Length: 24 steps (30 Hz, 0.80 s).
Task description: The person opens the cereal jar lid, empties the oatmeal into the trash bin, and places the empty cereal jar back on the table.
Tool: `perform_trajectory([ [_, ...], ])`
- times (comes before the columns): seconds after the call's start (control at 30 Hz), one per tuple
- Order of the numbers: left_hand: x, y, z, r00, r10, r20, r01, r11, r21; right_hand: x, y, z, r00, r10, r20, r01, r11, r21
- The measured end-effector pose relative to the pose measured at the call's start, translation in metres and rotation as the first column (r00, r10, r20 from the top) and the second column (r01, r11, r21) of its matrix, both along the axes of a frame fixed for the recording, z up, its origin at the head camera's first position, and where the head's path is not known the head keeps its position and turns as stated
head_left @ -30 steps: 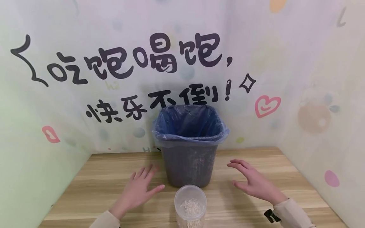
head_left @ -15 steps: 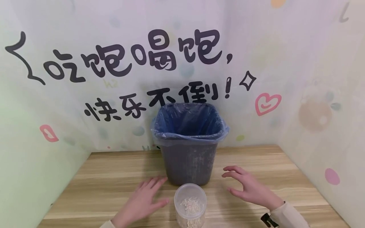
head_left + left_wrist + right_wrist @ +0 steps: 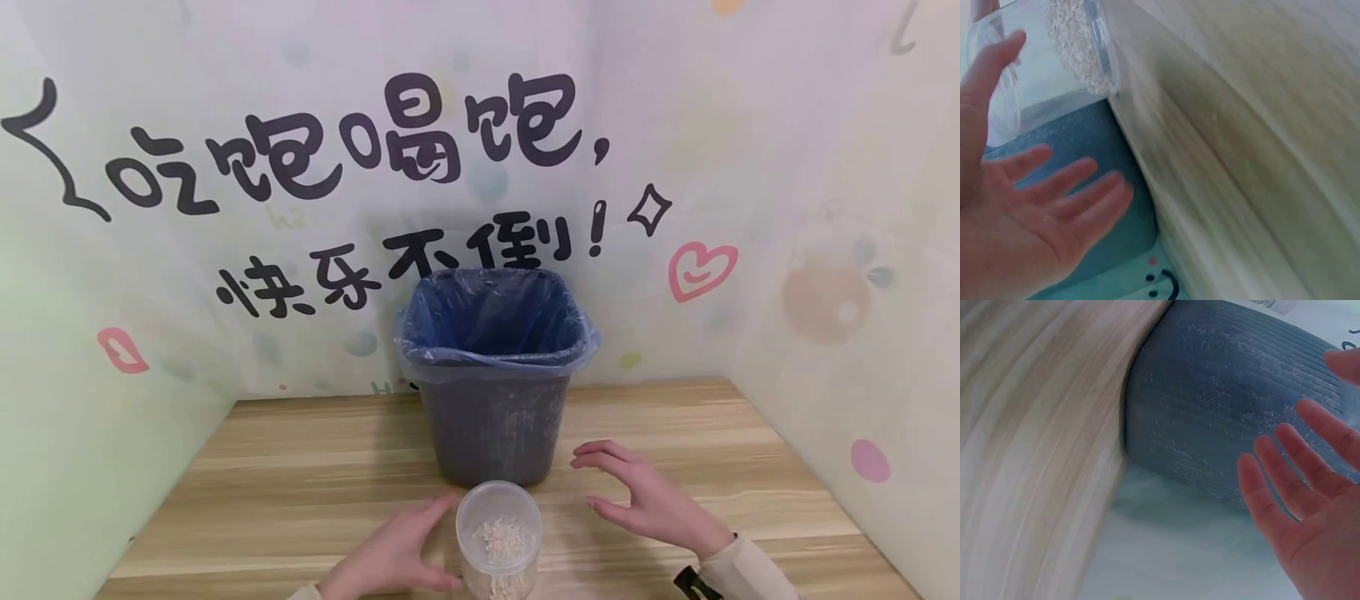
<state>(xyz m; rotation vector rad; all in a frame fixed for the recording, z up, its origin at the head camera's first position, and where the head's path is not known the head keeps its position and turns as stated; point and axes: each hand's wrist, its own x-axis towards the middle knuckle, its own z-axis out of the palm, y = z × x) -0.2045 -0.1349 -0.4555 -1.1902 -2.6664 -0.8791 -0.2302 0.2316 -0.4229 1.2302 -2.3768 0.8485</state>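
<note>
A clear round plastic jar [image 3: 498,533], partly filled with pale flakes [image 3: 1072,47], stands upright at the front of the table. Right beside its left side is my left hand [image 3: 397,550], fingers extended and thumb spread from them near the jar's wall. In the left wrist view that palm [image 3: 1029,231] faces the jar and holds nothing. My right hand [image 3: 648,500] hovers over the table to the right of the jar, fingers slightly bent and holding nothing. Behind the jar stands a dark grey trash bin [image 3: 491,425] lined with a blue plastic bag [image 3: 502,362].
The wooden table [image 3: 300,467] ends at a white printed wall [image 3: 187,275] with black lettering close behind the bin. Side walls close in on left and right. A black clip [image 3: 697,583] sits by the right sleeve [image 3: 750,571].
My left hand has moved right and toward me, up beside the jar. The right hand has drifted slightly left and down. Jar and bin stay in place.
</note>
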Motion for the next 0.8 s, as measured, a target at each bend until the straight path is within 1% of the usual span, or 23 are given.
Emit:
perform_trajectory([
  [0.07,-0.004,0.003,-0.001,0.995,-0.064,0.074,0.061,0.997,0.039,0.0,-0.001,0.0,0.998,0.025,0.051,-0.024,0.999,-0.029],
  [0.1,-0.006,0.004,-0.001,0.991,-0.089,0.103,0.084,0.995,0.055,-0.001,-0.002,0.0,0.996,0.04,0.083,-0.036,0.998,-0.05],
  [0.13,-0.008,0.005,-0.001,0.985,-0.113,0.132,0.104,0.992,0.072,-0.001,-0.003,0.001,0.993,0.063,0.097,-0.056,0.996,-0.073],
  [0.17,-0.01,0.006,-0.002,0.977,-0.142,0.162,0.127,0.987,0.097,-0.002,-0.004,0.001,0.99,0.086,0.11,-0.075,0.992,-0.098],
  [0.23,-0.015,0.008,-0.002,0.95,-0.207,0.232,0.174,0.973,0.154,-0.003,-0.005,0.001,0.985,0.122,0.123,-0.104,0.984,-0.142],
  [0.27,-0.017,0.009,-0.003,0.939,-0.237,0.248,0.198,0.965,0.173,-0.005,-0.006,0.001,0.984,0.132,0.123,-0.112,0.981,-0.157],
  [0.3,-0.019,0.01,-0.003,0.921,-0.273,0.277,0.224,0.955,0.196,-0.006,-0.006,0.001,0.982,0.137,0.127,-0.115,0.979,-0.169],
  [0.33,-0.021,0.011,-0.004,0.898,-0.313,0.309,0.251,0.941,0.225,-0.007,-0.007,0.001,0.981,0.144,0.127,-0.12,0.977,-0.178],
  [0.37,-0.024,0.012,-0.005,0.879,-0.343,0.331,0.272,0.931,0.242,-0.008,-0.007,0.001,0.98,0.144,0.137,-0.118,0.976,-0.184],
  [0.4,-0.026,0.013,-0.005,0.859,-0.369,0.355,0.289,0.922,0.257,-0.009,-0.008,0.001,0.979,0.146,0.145,-0.117,0.975,-0.191],
  [0.5,-0.033,0.018,-0.006,0.809,-0.423,0.408,0.324,0.9,0.29,-0.01,-0.011,0.003,0.973,0.151,0.177,-0.113,0.972,-0.208],
  [0.57,-0.038,0.021,-0.006,0.799,-0.43,0.42,0.331,0.898,0.289,-0.01,-0.014,0.006,0.97,0.162,0.179,-0.123,0.969,-0.215],
  [0.6,-0.039,0.022,-0.006,0.791,-0.434,0.43,0.333,0.896,0.292,-0.01,-0.015,0.007,0.968,0.169,0.183,-0.127,0.967,-0.22],
  [0.67,-0.042,0.025,-0.006,0.783,-0.444,0.436,0.343,0.893,0.293,-0.009,-0.017,0.01,0.963,0.182,0.2,-0.134,0.964,-0.231],
  [0.73,-0.044,0.027,-0.006,0.777,-0.452,0.438,0.352,0.889,0.293,-0.008,-0.019,0.011,0.961,0.193,0.199,-0.144,0.961,-0.236],
  [0.77,-0.045,0.028,-0.006,0.771,-0.459,0.441,0.356,0.885,0.299,-0.008,-0.019,0.012,0.96,0.194,0.203,-0.143,0.961,-0.238],
  [0.8,-0.045,0.029,-0.006,0.771,-0.461,0.439,0.358,0.885,0.299,-0.008,-0.02,0.012,0.96,0.191,0.205,-0.14,0.961,-0.239],
])
